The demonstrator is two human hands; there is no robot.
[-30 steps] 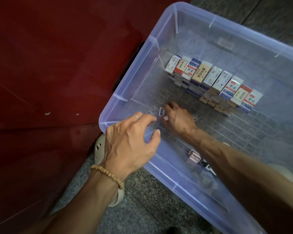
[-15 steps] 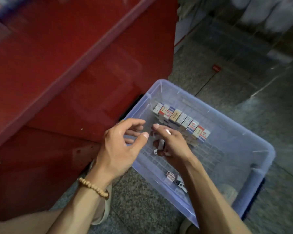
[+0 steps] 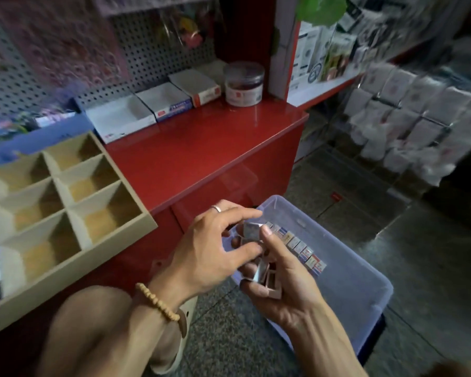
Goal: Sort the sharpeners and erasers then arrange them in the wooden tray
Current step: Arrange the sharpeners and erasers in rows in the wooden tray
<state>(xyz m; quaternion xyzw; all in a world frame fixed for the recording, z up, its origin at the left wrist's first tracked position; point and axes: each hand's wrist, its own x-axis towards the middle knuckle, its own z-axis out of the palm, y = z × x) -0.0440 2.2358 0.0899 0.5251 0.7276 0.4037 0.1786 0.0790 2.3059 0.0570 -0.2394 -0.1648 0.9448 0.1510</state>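
Observation:
My right hand [image 3: 283, 284] cups several small metal sharpeners [image 3: 267, 276] in its palm above the clear plastic tub [image 3: 365, 289]. My left hand [image 3: 215, 251], with a ring and a bead bracelet, pinches one sharpener [image 3: 252, 231] between thumb and fingers just above the right hand. A row of boxed erasers [image 3: 297, 246] lies on the tub's floor behind the hands. The wooden tray [image 3: 93, 240] with square compartments sits at the left on the red counter, and the compartments I see hold nothing.
The red counter [image 3: 201, 151] carries open white boxes [image 3: 147, 110] and a round jar [image 3: 244, 83] at its back. A pegboard wall stands behind. Packaged goods hang on a rack at the right. My bent knee and a sandal are below, on the stone floor.
The view has swung up from the tub to the counter and tray. My right hand has lifted out of the tub holding sharpeners, and my left hand has come to pinch one.

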